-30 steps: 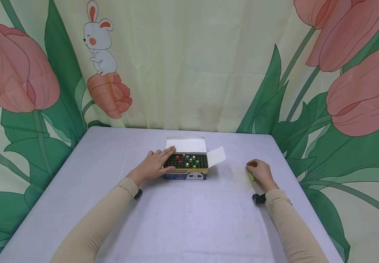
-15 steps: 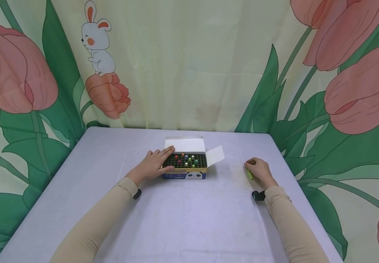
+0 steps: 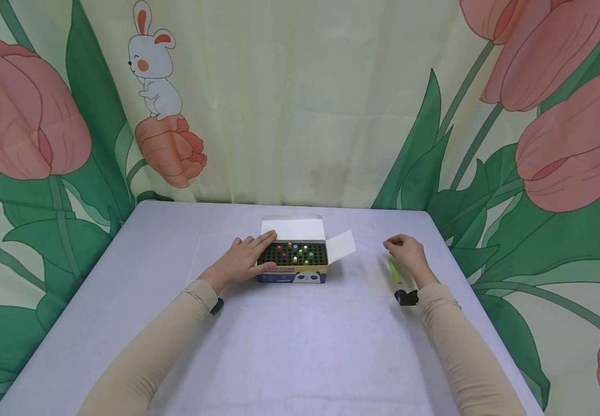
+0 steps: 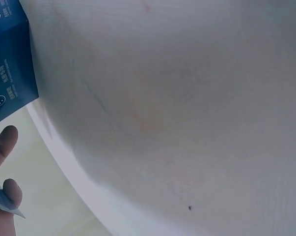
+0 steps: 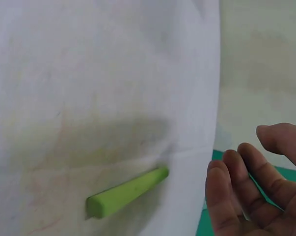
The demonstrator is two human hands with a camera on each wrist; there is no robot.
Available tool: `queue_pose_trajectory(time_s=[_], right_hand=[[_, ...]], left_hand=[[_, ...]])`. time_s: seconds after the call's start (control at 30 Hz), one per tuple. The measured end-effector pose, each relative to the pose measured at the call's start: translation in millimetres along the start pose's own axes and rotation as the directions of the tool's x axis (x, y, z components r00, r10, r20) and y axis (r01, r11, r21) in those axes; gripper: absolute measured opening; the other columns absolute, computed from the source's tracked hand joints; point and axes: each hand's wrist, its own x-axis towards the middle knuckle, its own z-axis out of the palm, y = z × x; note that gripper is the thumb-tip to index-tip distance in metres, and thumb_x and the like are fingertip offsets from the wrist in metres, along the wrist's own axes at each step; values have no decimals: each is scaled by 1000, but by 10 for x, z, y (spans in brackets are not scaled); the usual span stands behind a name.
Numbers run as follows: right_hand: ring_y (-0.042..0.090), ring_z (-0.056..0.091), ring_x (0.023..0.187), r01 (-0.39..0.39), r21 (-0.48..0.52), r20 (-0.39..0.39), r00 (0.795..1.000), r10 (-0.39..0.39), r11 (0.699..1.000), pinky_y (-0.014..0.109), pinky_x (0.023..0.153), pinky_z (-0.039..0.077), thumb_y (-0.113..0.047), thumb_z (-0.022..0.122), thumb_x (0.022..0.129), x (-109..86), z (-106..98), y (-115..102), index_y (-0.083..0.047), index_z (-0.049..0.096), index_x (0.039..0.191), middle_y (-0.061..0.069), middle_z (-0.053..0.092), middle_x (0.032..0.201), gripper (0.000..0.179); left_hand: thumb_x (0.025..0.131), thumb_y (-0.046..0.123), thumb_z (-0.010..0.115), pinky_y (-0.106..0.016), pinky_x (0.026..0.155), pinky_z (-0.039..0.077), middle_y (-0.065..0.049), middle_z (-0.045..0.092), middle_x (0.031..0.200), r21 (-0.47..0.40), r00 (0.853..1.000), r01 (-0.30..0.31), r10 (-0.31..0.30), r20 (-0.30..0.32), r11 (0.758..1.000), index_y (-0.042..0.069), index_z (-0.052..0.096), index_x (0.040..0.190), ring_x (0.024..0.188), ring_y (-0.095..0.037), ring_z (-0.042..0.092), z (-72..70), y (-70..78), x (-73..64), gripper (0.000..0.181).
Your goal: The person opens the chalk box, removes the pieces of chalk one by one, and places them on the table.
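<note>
A small blue and yellow box [image 3: 292, 274] with a panda print stands on the table with its lid up. Its black holed insert [image 3: 279, 261] holds several coloured sticks. My left hand [image 3: 240, 260] grips the box's left end, thumb along the front and fingers toward the back; the left wrist view shows only some fingertips beside a white flap. On the cloth at the right lies a bright green chalk stick [image 5: 128, 192], thicker at one end. My right hand [image 3: 406, 254] hovers just beyond it, its thumb apart from the fingers [image 5: 253, 184] and nothing between them.
A white cloth [image 3: 300, 346] covers the table. The box's white lid [image 3: 293, 227] stands up at the back, and a side flap [image 3: 340, 247] sticks out to the right. Behind hangs a curtain [image 3: 300, 115] printed with tulips and a rabbit.
My right hand has let go of the green chalk stick and risen away toward the table's far side. The stick now lies on the cloth. My left hand stays at the box.
</note>
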Motion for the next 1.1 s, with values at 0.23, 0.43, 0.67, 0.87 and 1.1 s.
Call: queue_pose_trajectory(time_s=[0.23, 0.43, 0.67, 0.87, 1.1], right_hand=[[36, 67, 108, 127, -2, -67, 990, -127, 992, 46, 90, 54, -34, 57, 106, 16, 5, -253, 2, 65, 131, 23, 69, 120, 44], [35, 68, 106, 210, 11, -114, 972, -208, 978, 47, 89, 54, -33, 59, 105, -12, 43, -634, -1, 67, 128, 21, 71, 118, 41], [33, 71, 103, 276, 43, -104, 957, -271, 960, 47, 87, 56, -33, 61, 104, -28, 202, -1001, -4, 71, 123, 18, 74, 112, 36], [34, 68, 111, 293, 49, -52, 955, -291, 955, 49, 93, 54, -31, 63, 104, -76, 356, -1168, -5, 72, 121, 16, 74, 115, 32], [32, 68, 110, 347, -11, -93, 934, -346, 938, 49, 96, 53, -26, 66, 102, -196, 452, -1307, -7, 73, 117, 13, 75, 113, 25]], left_hand=[[102, 69, 44, -64, 109, 33, 1, 18, 174, 12, 1000, -9, 9, -1, 1000, 22, 13, 168, 139, -34, 48, 17, -7, 0, 87], [103, 69, 42, -61, 105, 35, 1, 18, 174, 18, 1000, -15, 15, -14, 1000, 21, 13, 168, 137, -33, 49, 18, -9, 9, 86], [102, 71, 40, -59, 104, 36, 0, 20, 174, 21, 999, -25, 26, -26, 999, 20, 15, 168, 136, -33, 50, 25, -28, 7, 87], [102, 71, 39, -57, 101, 37, -1, 21, 174, 28, 999, -27, 28, -30, 999, 19, 16, 168, 133, -34, 51, 21, -17, 4, 87], [103, 68, 43, -56, 99, 37, -2, 22, 173, 42, 999, -26, 28, -35, 999, 17, 18, 168, 131, -33, 52, 17, -10, 6, 86]])
